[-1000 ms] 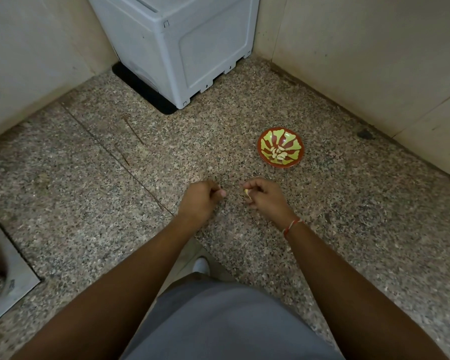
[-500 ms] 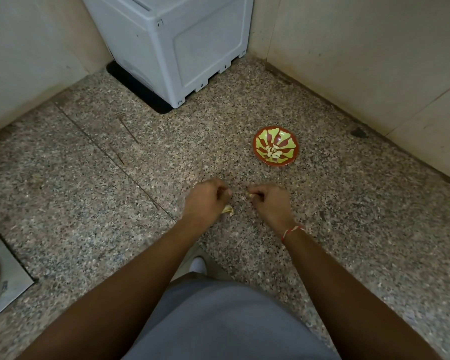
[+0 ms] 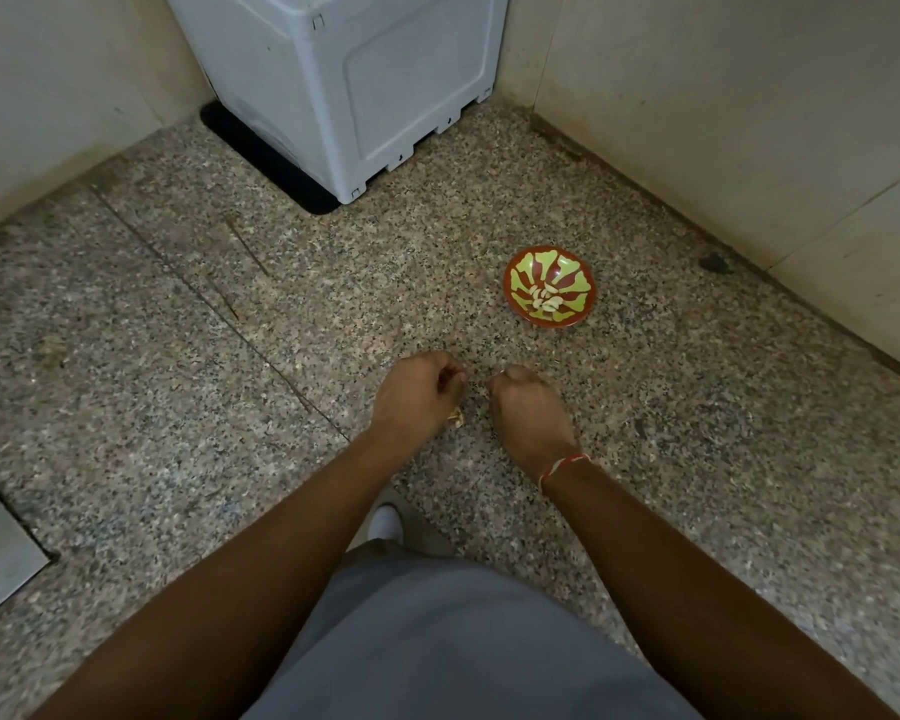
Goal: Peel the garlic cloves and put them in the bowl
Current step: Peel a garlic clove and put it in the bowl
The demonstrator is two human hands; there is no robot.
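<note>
Though most of it is hidden, a pale bit of garlic point(image 3: 455, 418) shows at the lower edge of the left hand point(image 3: 417, 394), whose fingers are curled round it; whether that bit is clove or loose skin is too small to tell. The right hand point(image 3: 528, 402) hangs just beside, fingers curled inward at the tips, and what it pinches, if anything, cannot be told from here. Both hands hover low over the floor point(image 3: 230, 407), near each other but apart.

A clove is likely light, small and firm, with dry papery skin that tears easily and clings; once bare it probably turns a little sticky and slick. It seems best held by its sides between thumb and forefinger while the other hand's nail lifts the skin at the root end.

Beyond the hands, well apart from them, the bowl point(image 3: 520, 262) sits on the floor with several peeled cloves point(image 3: 544, 298) at its bottom. Farther back a grey appliance point(image 3: 344, 85) stands in the corner.
</note>
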